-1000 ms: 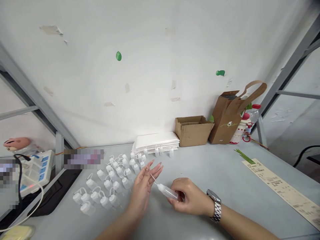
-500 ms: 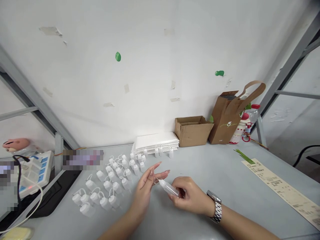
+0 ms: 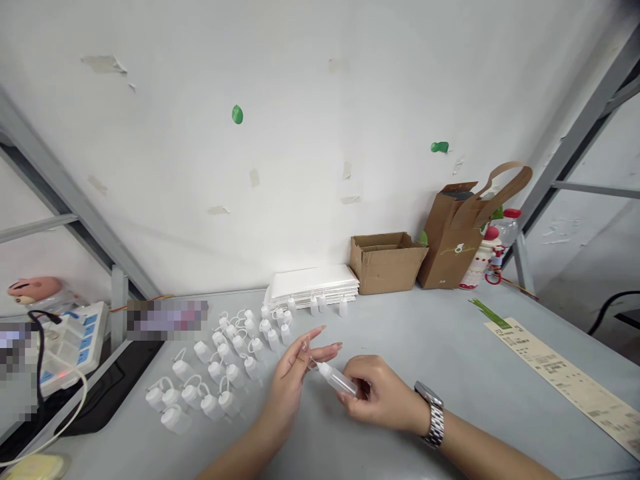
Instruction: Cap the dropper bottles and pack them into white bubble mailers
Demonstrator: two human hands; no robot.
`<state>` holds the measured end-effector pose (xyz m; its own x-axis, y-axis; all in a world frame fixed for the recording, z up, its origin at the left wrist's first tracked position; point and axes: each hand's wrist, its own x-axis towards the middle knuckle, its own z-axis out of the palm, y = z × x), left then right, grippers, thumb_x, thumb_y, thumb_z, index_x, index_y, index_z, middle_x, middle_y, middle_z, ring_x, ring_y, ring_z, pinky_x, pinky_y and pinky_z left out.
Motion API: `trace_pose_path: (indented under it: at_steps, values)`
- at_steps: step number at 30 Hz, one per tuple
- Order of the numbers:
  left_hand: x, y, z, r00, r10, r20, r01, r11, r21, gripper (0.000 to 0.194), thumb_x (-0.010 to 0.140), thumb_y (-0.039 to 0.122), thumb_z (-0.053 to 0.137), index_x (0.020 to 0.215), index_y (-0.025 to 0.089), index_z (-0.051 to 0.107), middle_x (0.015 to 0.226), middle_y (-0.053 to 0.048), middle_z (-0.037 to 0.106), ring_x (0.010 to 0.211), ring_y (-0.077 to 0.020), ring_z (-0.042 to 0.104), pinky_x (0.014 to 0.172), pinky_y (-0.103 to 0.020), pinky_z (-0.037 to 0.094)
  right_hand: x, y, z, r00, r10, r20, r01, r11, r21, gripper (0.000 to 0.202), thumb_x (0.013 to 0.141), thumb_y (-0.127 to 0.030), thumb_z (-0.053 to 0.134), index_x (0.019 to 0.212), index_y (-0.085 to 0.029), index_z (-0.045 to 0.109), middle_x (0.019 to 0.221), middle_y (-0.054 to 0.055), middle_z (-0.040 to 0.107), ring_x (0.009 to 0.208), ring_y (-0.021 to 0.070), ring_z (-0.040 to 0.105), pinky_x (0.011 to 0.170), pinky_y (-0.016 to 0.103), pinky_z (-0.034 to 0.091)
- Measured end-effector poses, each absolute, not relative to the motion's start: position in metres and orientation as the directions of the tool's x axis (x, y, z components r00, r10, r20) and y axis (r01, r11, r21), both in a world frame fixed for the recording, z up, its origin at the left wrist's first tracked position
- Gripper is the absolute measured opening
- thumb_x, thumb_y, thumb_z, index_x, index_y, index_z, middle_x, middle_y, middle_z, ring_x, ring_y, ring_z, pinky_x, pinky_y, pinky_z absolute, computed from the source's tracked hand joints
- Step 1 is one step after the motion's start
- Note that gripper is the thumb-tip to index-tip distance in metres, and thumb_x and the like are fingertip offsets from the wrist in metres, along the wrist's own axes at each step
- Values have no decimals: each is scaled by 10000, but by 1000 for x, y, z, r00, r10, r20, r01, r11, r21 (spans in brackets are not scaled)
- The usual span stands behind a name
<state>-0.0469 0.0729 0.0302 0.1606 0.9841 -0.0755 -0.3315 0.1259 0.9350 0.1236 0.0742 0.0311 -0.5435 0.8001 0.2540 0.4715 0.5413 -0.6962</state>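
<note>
My right hand (image 3: 380,393) is closed round the base of a small translucent bottle (image 3: 338,379), which is tilted with its white nozzle pointing up and left. At the nozzle tip is my left hand (image 3: 299,363), its thumb and index finger close together and the other fingers stretched out. Whether something tiny is pinched there is too small to tell. Left of my left hand, several small white-capped bottles (image 3: 210,404) stand in loose rows, many with looped cap straps. A few more bottles (image 3: 343,307) stand along the back.
A stack of white sheets (image 3: 313,283), an open cardboard box (image 3: 389,267) and a brown paper bag (image 3: 450,247) line the wall. A long printed strip (image 3: 560,373) lies at right. At left are a black pad (image 3: 110,393) and a white compartment case (image 3: 75,347).
</note>
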Motion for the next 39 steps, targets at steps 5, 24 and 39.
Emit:
trace_pose_path:
  at_steps: [5, 24, 39]
  values:
    - [-47, 74, 31, 155, 984, -83, -333, 131, 934, 415, 817, 430, 542, 1120, 152, 592, 972, -121, 726, 1036, -289, 606, 971, -396, 334, 123, 75, 30, -537, 803, 260, 481, 544, -688, 278, 649, -161, 517, 531, -211, 271, 497, -74, 340, 471, 77, 332, 484, 204, 277]
    - [-47, 76, 29, 190, 980, -62, -221, 104, 970, 377, 865, 397, 457, 1159, 175, 540, 917, -92, 741, 1049, -276, 599, 1000, -435, 296, 126, 76, 32, -573, 792, 208, 512, 545, -663, 297, 626, -122, 519, 525, -206, 253, 485, -81, 299, 465, 72, 298, 470, 203, 237]
    - [-46, 79, 28, 257, 966, -23, -92, 48, 995, 435, 818, 461, 499, 1148, 179, 526, 914, -74, 745, 1052, -259, 608, 1032, -435, 286, 129, 79, 36, -579, 804, 135, 562, 513, -649, 311, 631, -147, 543, 519, -201, 258, 475, -82, 295, 449, 65, 279, 461, 203, 210]
